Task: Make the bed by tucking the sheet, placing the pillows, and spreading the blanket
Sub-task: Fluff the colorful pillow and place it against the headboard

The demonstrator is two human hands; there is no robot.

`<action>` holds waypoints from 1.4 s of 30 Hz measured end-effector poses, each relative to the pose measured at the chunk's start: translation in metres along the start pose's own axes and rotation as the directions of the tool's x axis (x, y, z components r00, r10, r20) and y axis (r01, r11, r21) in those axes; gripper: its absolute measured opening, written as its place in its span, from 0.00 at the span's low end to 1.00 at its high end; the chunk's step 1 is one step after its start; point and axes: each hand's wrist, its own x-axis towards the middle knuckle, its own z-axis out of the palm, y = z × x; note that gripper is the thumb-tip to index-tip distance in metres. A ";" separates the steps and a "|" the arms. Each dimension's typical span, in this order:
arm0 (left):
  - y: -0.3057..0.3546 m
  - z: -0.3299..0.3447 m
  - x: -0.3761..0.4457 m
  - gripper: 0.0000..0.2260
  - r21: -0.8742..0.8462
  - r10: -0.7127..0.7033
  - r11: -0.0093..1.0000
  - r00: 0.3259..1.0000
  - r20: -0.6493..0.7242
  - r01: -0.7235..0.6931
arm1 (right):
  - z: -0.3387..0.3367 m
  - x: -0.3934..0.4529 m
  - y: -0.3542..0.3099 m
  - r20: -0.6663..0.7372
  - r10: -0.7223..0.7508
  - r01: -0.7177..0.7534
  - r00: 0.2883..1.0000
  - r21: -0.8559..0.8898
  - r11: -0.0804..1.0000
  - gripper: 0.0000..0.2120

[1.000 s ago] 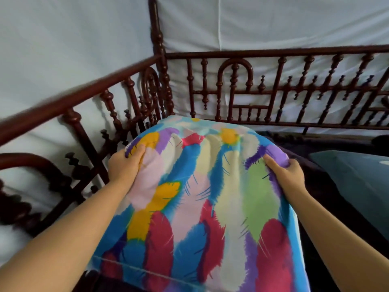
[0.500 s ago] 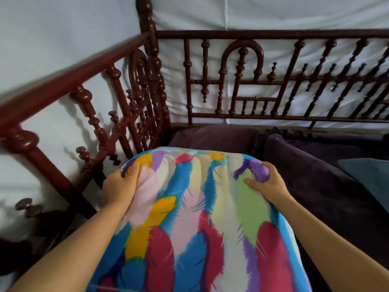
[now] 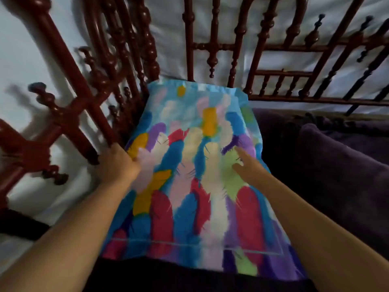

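Since half second ago: multicoloured feather-print fabric pillow lowered flat onto dark purple bedding, far end now against corner of dark red carved wooden bed rails. Right hand released, grip apart, fingers straight, resting on pillow top. Left hand grip clamped on pillow's left edge, beside side rail. White fabric behind rails.
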 end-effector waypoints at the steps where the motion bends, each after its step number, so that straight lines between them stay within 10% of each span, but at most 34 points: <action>1: -0.001 0.020 -0.007 0.26 0.089 0.031 0.995 0.999 0.044 -0.035 | 0.019 0.004 0.010 0.107 0.005 0.000 0.994 -0.050 0.999 0.28; 6: -0.018 0.103 -0.060 0.32 0.326 0.265 0.844 0.859 0.438 -0.427 | 0.098 -0.016 0.077 0.408 0.065 0.053 0.911 -0.271 0.961 0.36; 9: -0.033 0.133 -0.086 0.46 0.344 0.218 0.766 0.722 0.656 -0.543 | 0.120 -0.036 0.115 0.373 0.220 -0.081 0.901 -0.354 0.932 0.48; 13: -0.052 0.152 -0.099 0.52 0.422 0.216 0.708 0.743 0.634 -0.566 | 0.136 -0.056 0.144 0.261 0.370 -0.362 0.892 -0.079 0.929 0.63; 23: -0.073 0.146 -0.071 0.48 0.436 0.585 0.540 0.694 0.420 -0.720 | 0.126 -0.062 0.131 0.090 0.274 -0.278 0.957 0.030 0.960 0.44; 30: -0.045 0.117 -0.081 0.40 0.386 0.197 0.587 0.588 0.784 -0.712 | 0.126 -0.092 0.123 0.247 0.460 -0.378 0.853 -0.315 0.870 0.34; 37: 0.033 0.042 -0.115 0.25 0.329 0.375 0.476 0.527 0.763 -0.815 | 0.044 -0.121 0.064 0.159 0.309 -0.202 0.938 -0.475 0.857 0.21; 42: 0.082 -0.046 -0.140 0.19 0.359 0.496 0.505 0.605 0.623 -0.785 | -0.036 -0.143 0.001 0.031 0.102 -0.074 0.994 -0.480 0.874 0.21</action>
